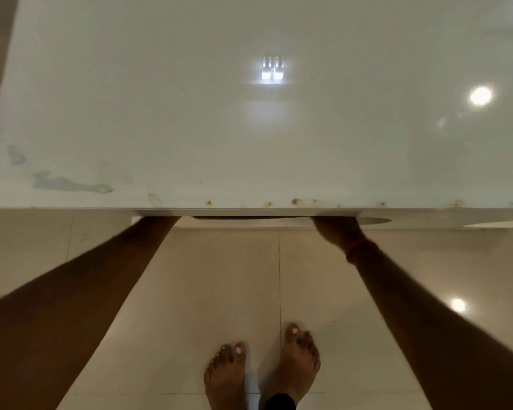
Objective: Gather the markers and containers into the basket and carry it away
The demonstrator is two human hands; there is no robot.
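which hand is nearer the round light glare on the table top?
Right. The right hand reaches under the table edge, on the same side as the round glare. The left hand goes under the edge further left, fingers hidden.

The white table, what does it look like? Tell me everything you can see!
The white table is a smooth, glossy slab filling the upper part of the view, reflecting bright lights. Bluish smears mark its left side, and small rusty-brown spots dot its front edge. Nothing lies on the part in view. Both forearms reach under that edge, so the hands are mostly hidden. Below it are pale floor tiles and two bare feet.
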